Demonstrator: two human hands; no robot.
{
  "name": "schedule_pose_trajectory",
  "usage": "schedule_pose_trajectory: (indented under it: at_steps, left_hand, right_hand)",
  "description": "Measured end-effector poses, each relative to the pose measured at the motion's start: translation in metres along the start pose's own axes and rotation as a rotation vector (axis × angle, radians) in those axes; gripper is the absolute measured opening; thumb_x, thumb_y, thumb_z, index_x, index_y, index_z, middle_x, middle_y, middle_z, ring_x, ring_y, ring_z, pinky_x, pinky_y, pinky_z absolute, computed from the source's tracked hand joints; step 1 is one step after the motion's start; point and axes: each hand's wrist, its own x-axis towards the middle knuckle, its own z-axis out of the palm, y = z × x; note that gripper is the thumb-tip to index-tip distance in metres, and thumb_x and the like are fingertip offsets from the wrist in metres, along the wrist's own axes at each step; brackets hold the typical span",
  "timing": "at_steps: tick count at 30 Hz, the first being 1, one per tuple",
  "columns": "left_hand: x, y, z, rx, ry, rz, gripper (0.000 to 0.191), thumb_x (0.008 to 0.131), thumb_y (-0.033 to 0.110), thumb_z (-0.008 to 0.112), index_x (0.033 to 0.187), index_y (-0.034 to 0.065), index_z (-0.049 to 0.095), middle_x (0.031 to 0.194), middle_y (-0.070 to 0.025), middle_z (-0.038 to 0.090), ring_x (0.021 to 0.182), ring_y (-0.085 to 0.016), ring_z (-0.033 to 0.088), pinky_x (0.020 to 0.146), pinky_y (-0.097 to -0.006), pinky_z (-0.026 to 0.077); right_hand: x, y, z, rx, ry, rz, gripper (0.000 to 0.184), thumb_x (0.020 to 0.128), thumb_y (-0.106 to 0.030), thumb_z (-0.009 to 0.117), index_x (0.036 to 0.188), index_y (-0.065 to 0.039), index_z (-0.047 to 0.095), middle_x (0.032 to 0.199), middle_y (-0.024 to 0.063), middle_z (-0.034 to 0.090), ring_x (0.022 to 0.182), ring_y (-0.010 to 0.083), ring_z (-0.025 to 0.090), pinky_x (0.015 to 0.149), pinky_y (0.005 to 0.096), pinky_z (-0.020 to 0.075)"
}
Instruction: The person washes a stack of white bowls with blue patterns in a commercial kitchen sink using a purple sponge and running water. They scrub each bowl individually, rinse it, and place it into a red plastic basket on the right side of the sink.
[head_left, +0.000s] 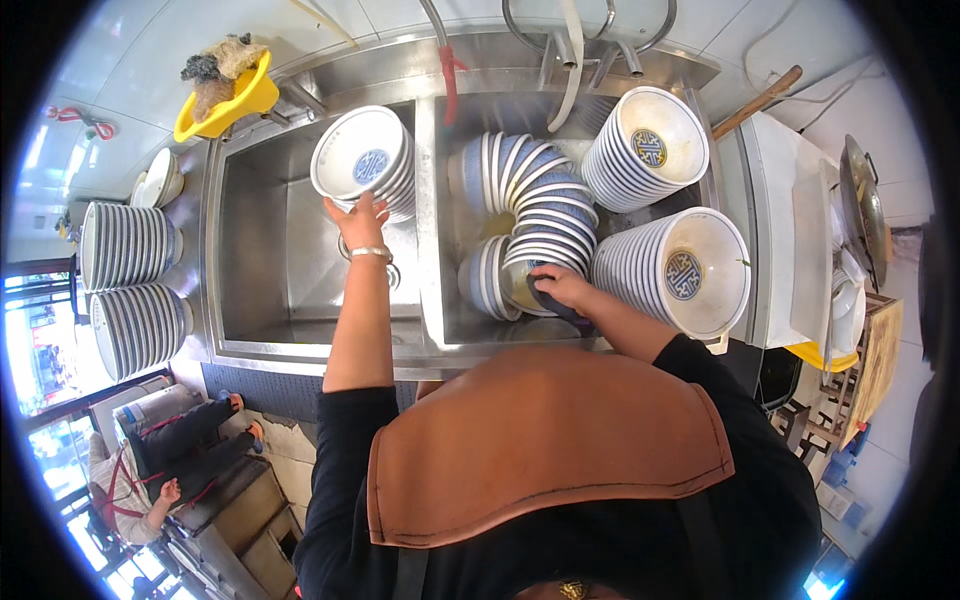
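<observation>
My left hand (361, 225) is at the near rim of the top white bowl (358, 150), on a tilted stack in the left basin. Its fingers rest against that rim, partly hiding it. In the right basin, my right hand (564, 289) grips a dark scrubbing cloth (553, 304). The cloth presses on the near bowl (517, 281), whose inside shows at the end of a curved row of nested bowls (551, 202). A shorter nest of bowls (481, 277) lies on its side just left of it. Cloudy water (496, 223) shows between the bowls.
Two tall bowl stacks (646, 146) (679, 274) lean along the right basin's far side. More stacks (124, 246) (139, 330) lie sideways on the left counter. Taps (562, 51) and a hose (574, 67) overhang the basins. A yellow basket (229, 97) holds scrubbers. Another person (142, 480) is at lower left.
</observation>
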Motion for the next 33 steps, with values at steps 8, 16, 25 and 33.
schedule_pose_trajectory:
  at_steps: [8,16,25,33]
  left_hand:
    - [-0.093,-0.046,-0.034,0.169,-0.125,0.077,0.08,0.093,0.006,0.06,0.156,0.0048,0.011,0.104,-0.0134,0.066,0.086,-0.019,0.065,0.077,-0.0305,0.053]
    - [-0.112,-0.022,-0.044,0.106,-0.166,0.13,0.07,0.096,0.004,0.058,0.154,0.0075,0.02,0.1,-0.0117,0.067,0.085,-0.018,0.065,0.08,-0.0303,0.054]
    - [-0.13,-0.022,-0.022,0.047,-0.377,0.048,0.067,0.098,0.006,0.059,0.154,0.0075,0.022,0.097,-0.0067,0.066,0.086,-0.014,0.063,0.081,-0.0279,0.052]
    - [-0.134,-0.016,-0.017,0.087,-0.427,0.052,0.061,0.099,0.005,0.057,0.152,0.0053,0.027,0.097,-0.007,0.066,0.086,-0.013,0.063,0.083,-0.0294,0.054]
  right_hand:
    - [0.024,-0.001,0.073,-0.664,-0.239,-0.011,0.05,0.083,-0.039,0.074,0.123,-0.01,0.067,0.122,0.0162,0.067,0.113,0.0286,0.062,0.097,0.037,0.047]
    - [0.075,-0.003,0.056,0.148,0.044,-0.083,0.031,0.089,-0.032,0.072,0.102,-0.004,0.073,0.088,0.0038,0.071,0.081,0.0152,0.063,0.077,0.0316,0.0496]
    - [0.068,0.001,0.076,-0.105,0.054,-0.032,0.04,0.083,-0.036,0.074,0.098,0.001,0.071,0.09,0.0158,0.07,0.083,0.0247,0.065,0.077,0.0377,0.05]
    - [0.051,0.007,0.076,-0.318,-0.018,-0.169,0.029,0.08,-0.024,0.075,0.104,-0.008,0.074,0.091,0.0133,0.073,0.078,0.0229,0.067,0.076,0.0325,0.0506]
